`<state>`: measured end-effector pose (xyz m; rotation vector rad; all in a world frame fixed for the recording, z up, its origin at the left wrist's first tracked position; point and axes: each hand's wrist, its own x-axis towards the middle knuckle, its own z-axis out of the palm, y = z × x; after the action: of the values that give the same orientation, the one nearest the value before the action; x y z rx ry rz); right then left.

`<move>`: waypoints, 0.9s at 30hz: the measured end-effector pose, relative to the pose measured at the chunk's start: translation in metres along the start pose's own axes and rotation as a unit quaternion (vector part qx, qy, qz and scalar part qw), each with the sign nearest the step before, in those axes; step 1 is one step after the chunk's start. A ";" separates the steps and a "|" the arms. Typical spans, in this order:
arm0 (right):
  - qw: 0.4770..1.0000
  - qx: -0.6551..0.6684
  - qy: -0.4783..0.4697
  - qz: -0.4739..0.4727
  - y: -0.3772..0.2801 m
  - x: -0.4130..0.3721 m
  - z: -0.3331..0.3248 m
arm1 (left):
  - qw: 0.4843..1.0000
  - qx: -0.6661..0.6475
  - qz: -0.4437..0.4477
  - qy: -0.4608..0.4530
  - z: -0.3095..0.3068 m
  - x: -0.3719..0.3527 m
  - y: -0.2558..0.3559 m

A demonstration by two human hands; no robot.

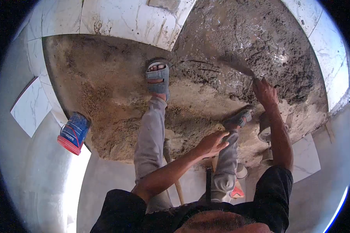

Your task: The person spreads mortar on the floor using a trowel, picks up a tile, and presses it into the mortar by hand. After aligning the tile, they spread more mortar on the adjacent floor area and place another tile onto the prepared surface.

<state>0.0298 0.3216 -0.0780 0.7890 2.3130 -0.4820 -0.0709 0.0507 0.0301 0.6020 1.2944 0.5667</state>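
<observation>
My right hand (265, 92) is closed around the handle of a trowel (237, 66), whose blade lies on the wet grey mortar (256, 37). Rough, lumpy mortar surrounds the blade, and a shiny watery patch spreads beyond it. My left hand (213, 144) is by my right shin, with its fingers stretched out and nothing in them. Both feet, in grey sandals (158, 77), stand on the sandy, uneven bed (116, 105).
White marbled floor tiles (116, 19) border the mortar at the top and right. A loose tile (32, 106) leans at the left, near a blue bucket (77, 130) with a red rim. A pipe end (265, 134) stands below my right forearm. Between my legs lies a wooden handle (179, 192).
</observation>
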 end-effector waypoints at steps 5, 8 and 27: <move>0.998 0.005 -0.062 -0.031 -0.004 0.001 -0.008 | 1.000 0.007 0.001 0.003 -0.001 0.000 -0.001; 0.998 0.051 -0.018 -0.026 -0.012 0.006 -0.011 | 1.000 0.006 0.003 0.000 0.000 0.000 0.001; 0.971 0.125 0.184 0.082 -0.030 0.194 -0.094 | 1.000 0.008 0.013 0.014 -0.006 0.002 0.002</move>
<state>-0.1516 0.4273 -0.1357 1.2741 2.5225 -0.6003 -0.0763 0.0543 0.0287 0.6275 1.3196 0.5882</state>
